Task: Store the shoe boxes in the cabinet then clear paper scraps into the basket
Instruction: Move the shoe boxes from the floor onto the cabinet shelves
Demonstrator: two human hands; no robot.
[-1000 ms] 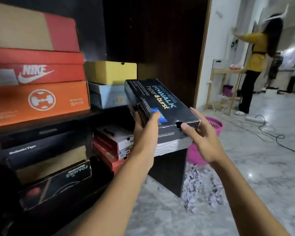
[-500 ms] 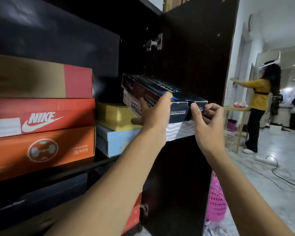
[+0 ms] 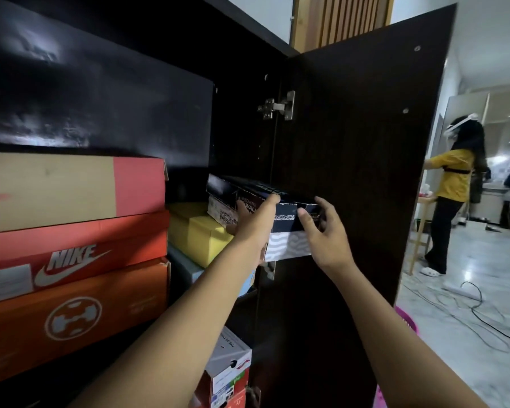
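Black Skechers box (image 3: 283, 219) partly hand-hidden

- The cabinet shelf (image 3: 242, 301) carries an orange box (image 3: 71, 313) left of the left hand (image 3: 255, 228), bottom of a stack.
- A blue box (image 3: 186, 270) lies on it under that hand.
- A pink basket (image 3: 407, 322) stands on the floor (image 3: 454, 334) below the right hand (image 3: 326, 234).

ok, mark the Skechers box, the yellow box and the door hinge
Skechers box (image 3: 283, 217), head view, near end panel by the logo.
Yellow box (image 3: 200, 240), head view, front face.
Door hinge (image 3: 277, 106), head view, metal arm.
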